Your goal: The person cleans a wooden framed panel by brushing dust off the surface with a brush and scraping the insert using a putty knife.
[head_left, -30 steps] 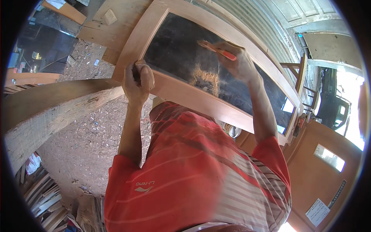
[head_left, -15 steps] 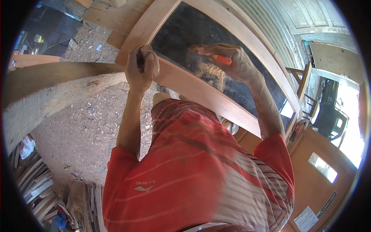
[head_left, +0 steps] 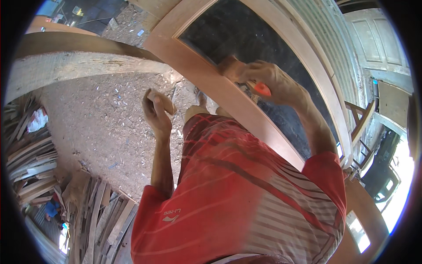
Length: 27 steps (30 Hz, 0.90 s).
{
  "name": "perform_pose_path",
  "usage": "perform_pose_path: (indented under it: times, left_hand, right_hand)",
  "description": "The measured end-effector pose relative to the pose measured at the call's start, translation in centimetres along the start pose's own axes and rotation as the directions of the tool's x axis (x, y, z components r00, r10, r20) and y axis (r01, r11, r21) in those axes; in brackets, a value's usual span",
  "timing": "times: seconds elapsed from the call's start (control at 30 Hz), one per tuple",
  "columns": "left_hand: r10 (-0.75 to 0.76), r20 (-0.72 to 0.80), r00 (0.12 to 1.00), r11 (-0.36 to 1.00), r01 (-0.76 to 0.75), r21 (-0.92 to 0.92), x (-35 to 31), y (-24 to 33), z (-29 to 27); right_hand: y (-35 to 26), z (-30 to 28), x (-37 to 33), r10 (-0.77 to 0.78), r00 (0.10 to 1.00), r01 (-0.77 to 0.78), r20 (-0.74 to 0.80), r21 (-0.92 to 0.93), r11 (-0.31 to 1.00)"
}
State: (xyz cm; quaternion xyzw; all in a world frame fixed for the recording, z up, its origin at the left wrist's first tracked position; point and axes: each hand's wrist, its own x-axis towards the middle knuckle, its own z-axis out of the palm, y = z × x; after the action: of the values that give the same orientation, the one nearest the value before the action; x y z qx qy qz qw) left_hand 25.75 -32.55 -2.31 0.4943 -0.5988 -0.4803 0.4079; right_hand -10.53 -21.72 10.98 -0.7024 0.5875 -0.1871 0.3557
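Observation:
A wooden-framed door with a dark panel slants across the upper middle. Over the panel's near edge, my right hand is closed on an orange-ended tool. The tool's brown head is smeared by motion and reaches the inner edge of the near rail. Beneath that hand some sawdust shows in part. My left hand is off the door, above the littered floor. Its fingers curl round a small tan shape that I cannot make out.
A thick pale timber juts from the left toward the door's corner. Offcuts and wood strips are heaped at lower left, near a white plastic bag. Corrugated metal sheeting stands beyond the door. Shavings litter the ground.
My left hand has left the door frame and dropped nearer my body. The right hand has brought the tool to the near rail, and less of the sawdust heap shows on the panel.

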Motion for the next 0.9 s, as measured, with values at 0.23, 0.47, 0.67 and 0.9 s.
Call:
perform_pose_path:
  times: [0.23, 0.47, 0.67, 0.9]
  left_hand:
    - [-0.07, -0.053, 0.996, 0.987, 0.062, -0.148, -9.1, -2.5, -2.5]
    - [-0.038, 0.038, 0.999, 0.999, 0.037, 0.027, -11.3, -2.7, 0.6]
    - [-0.116, -0.045, 0.992, 0.987, 0.12, 0.108, -15.6, -5.2, -3.5]
    - [-0.15, -0.017, 0.988, 0.986, 0.151, 0.075, -13.7, -4.7, -2.6]
  right_hand:
    - [-0.6, -1.5, -5.7, -0.024, 0.997, 0.034, -0.071, 0.134, 0.99]
    - [4.3, -2.1, 0.3, -0.09, 0.926, 0.13, -0.368, 0.086, 0.988]
    - [3.3, -0.5, -4.8, -0.148, 0.938, 0.175, -0.315, 0.059, 0.983]
    - [2.9, -2.2, -7.9, 0.026, 0.847, 0.034, -0.531, 0.104, 0.994]
